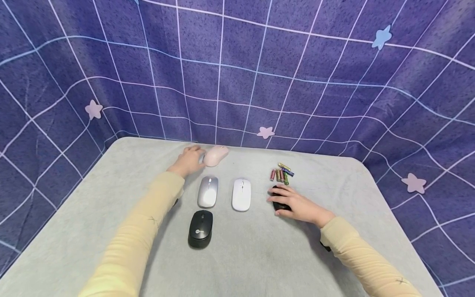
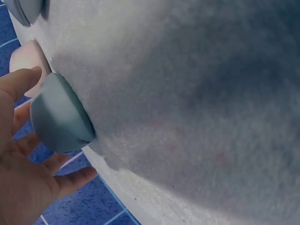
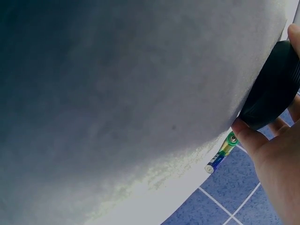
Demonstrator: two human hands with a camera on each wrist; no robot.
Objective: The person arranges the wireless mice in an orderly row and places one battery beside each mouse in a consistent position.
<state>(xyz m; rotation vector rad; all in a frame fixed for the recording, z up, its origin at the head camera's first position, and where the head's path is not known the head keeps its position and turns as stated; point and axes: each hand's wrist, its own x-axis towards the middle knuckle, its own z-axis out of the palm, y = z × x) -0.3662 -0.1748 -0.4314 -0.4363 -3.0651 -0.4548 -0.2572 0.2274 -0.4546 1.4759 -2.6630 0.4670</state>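
Holding a blue-grey mouse between the thumb and fingers of my left hand, I have a pink mouse just right of that hold. My right hand clasps a dark mouse by its sides, batteries just beyond it. Between my grips lie a silver mouse and a white mouse; a logo-marked mouse sits nearer me.

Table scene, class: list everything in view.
Table: one, pale grey, foreground
Backdrop: one, purple, behind table
Stars: five, pink or blue, backdrop
Pink mouse: one, pink, far edge
Bluish mouse: one, bluish, beside pink
White mouse: one, white, centre
Silver mouse: one, silver, beside white
Batteries: about six, mixed, right
Front mouse: one, black, nearest
Right mouse: one, black, before batteries
Sleeves: two, cream, both sides
Left hand: one, bare, on bluish mouse
Right hand: one, bare, on right mouse
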